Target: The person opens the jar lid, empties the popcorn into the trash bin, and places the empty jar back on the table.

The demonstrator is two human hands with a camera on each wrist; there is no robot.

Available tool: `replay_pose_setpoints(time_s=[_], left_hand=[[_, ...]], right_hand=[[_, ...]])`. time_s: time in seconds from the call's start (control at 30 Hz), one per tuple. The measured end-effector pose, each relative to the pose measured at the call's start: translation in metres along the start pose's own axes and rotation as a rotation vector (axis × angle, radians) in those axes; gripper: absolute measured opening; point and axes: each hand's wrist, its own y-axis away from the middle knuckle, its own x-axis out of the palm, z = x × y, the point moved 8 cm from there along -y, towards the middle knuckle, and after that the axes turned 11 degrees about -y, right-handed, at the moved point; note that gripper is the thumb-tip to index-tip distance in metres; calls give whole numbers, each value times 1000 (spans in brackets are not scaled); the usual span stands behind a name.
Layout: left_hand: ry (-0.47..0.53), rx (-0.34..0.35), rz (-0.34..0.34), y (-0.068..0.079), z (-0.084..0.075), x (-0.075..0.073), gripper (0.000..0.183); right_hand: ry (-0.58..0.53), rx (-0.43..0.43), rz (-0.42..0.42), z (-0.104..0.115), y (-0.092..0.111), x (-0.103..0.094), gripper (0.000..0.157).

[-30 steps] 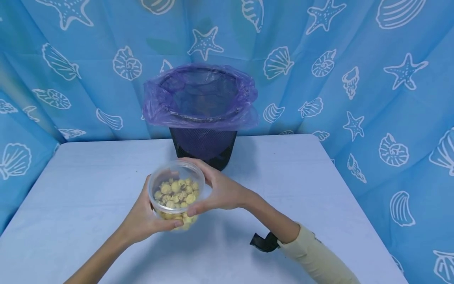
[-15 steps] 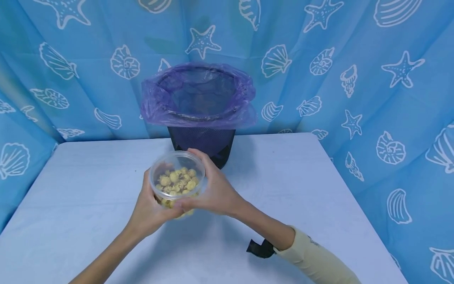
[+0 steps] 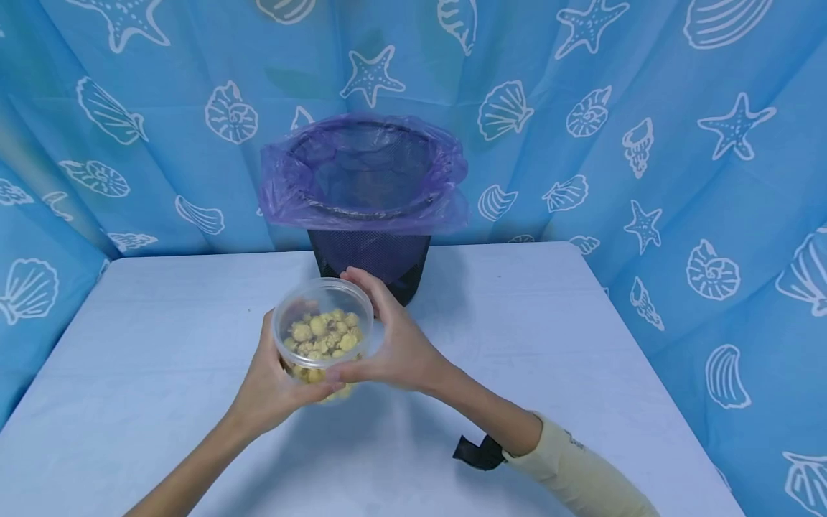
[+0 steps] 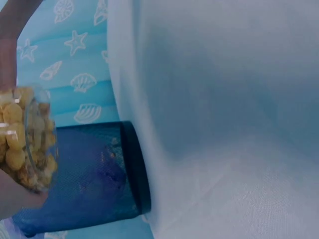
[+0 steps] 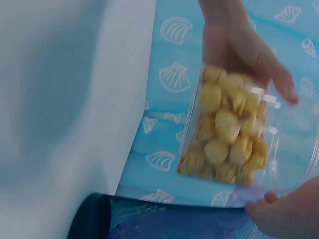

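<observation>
Both hands hold a clear round plastic jar (image 3: 331,289) partly filled with yellow popcorn (image 3: 319,332), raised above the white table. On its left side, my left hand (image 3: 271,384) curls round the wall with the thumb across the front. My right hand (image 3: 400,348) grips the upper right side near the rim, its thumb close to the left thumb. The right wrist view shows the jar sideways, with popcorn (image 5: 227,124) in its lower part, the left hand (image 5: 241,52) around it and the right hand (image 5: 286,211) near the rim end. The far-side fingers are partly hidden.
Behind the jar stands a black mesh wastebasket (image 3: 371,255) lined with a purple plastic bag (image 3: 291,190), its mouth facing up. A black strap (image 3: 478,454) hangs by the right sleeve. The white table (image 3: 517,323) meets a blue seashell-print curtain (image 3: 543,86) behind.
The jar has risen slightly and moved a little toward the wastebasket. The right hand has shifted along it, bringing the two thumbs nearer. Little differs over the last half second.
</observation>
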Motion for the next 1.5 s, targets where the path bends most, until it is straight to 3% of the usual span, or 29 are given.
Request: replay_pose_setpoints(time_s=[0.1, 0.2, 0.3, 0.5, 0.77, 0.9, 1.17, 1.37, 1.5], left_hand=[[-17, 10, -31, -1, -2, -1, 105], [-19, -3, -29, 0, -1, 0, 107], [-14, -37, 13, 1, 2, 0, 108], [29, -21, 100, 4, 4, 3, 106], [63, 30, 138, 4, 3, 4, 105], [46, 56, 114, 4, 4, 0, 105], [30, 107, 43, 7, 4, -17, 108], [-33, 84, -7, 11, 10, -33, 109], [-81, 68, -36, 13, 12, -43, 110]], right_hand=[[42, 36, -56, 1, 0, 3, 111], [59, 65, -52, 1, -1, 5, 107], [21, 54, 12, 0, -3, 5, 104], [-89, 37, 150, -5, -3, 5, 111], [-135, -49, 166, 4, -3, -5, 112], [-120, -102, 109, 10, 1, -22, 116], [-34, -63, -37, 1, 29, -78, 112], [45, -25, -126, -24, 61, -115, 102], [134, 58, -204, -49, 85, -137, 97]])
